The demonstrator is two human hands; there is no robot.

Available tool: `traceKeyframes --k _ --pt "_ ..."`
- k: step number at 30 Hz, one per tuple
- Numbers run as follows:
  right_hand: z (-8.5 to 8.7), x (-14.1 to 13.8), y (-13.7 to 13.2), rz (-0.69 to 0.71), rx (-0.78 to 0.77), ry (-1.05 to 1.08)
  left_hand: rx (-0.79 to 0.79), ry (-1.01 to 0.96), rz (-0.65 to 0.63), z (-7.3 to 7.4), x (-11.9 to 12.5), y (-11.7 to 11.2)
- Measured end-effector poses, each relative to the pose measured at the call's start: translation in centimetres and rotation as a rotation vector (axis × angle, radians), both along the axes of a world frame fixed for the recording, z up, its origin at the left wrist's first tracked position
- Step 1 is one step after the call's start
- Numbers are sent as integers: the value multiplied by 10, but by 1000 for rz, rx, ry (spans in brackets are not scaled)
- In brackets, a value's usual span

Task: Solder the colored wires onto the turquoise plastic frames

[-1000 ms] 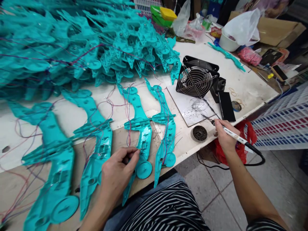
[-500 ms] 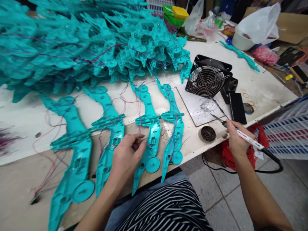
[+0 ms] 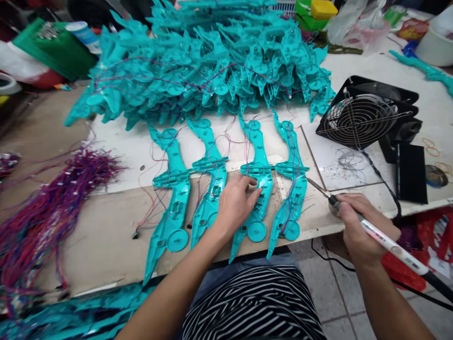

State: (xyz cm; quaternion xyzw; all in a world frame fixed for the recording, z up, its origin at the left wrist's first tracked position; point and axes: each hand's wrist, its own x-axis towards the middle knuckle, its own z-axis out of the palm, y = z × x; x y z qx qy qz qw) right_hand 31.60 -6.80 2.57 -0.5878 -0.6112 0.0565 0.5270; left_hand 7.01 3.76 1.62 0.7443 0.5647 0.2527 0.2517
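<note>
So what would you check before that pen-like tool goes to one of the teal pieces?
1. The left hand rests on the third teal shell, steadying it: ok.
2. The right hand grips the soldering iron like a pen: ok.
3. The iron tip is off the shells: ok.
4. The fan is spinning: cannot tell.
5. The wires are seated in that shell: cannot tell.

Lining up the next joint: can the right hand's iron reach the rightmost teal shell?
Probably yes: the right hand holds the soldering iron, tip just beside the rightmost teal shell, nothing between; the left hand is on the next shell.
</note>
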Motion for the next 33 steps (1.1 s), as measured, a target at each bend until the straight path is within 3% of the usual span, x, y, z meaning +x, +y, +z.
traceKeyframes --k 4,10,33 --pt "11 -35 11 121 52 -12 -45 -38 -33 1 4 5" --pt "6 -62 16 237 31 36 -251 -191 -68 3 -4 2" --pt "-5 -58 14 371 60 -143 -225 -159 -148 0 -3 4"
